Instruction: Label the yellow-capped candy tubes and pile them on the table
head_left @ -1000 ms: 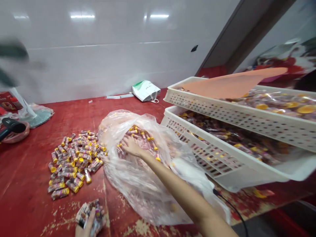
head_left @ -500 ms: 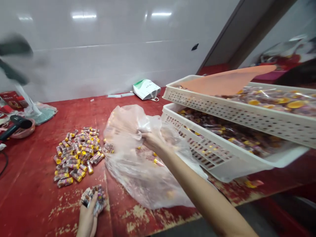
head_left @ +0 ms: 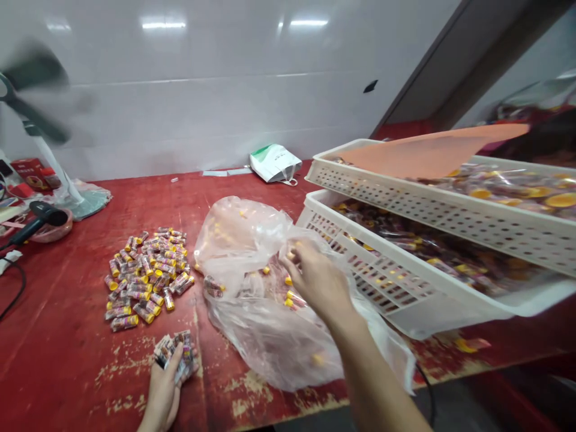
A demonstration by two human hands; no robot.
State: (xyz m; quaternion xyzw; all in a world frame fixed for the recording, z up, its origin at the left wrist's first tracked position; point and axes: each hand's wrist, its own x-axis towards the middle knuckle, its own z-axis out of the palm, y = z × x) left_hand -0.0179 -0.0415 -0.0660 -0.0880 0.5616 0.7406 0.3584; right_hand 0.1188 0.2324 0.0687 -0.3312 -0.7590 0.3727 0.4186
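Note:
My left hand (head_left: 162, 384) rests near the table's front, shut on a bundle of small plastic-wrapped tubes with yellow caps (head_left: 176, 355). My right hand (head_left: 317, 279) grips a fold of the clear plastic bag (head_left: 252, 318), which lies crumpled on the red table (head_left: 67, 336) and holds more yellow-capped tubes. A loose pile of the same tubes (head_left: 146, 277) lies left of the bag, between my hands and apart from both.
Two white perforated plastic crates (head_left: 450, 213) filled with wrapped goods stand at right, the upper under an orange sheet (head_left: 432, 153). A white tote bag (head_left: 274, 163) lies by the tiled wall. A spinning fan (head_left: 31, 102) and black hair dryer (head_left: 38, 219) are at left.
My right hand has moved right and now holds the bag's fold. The bag has settled lower, showing tubes through the film. My left hand keeps its bundle.

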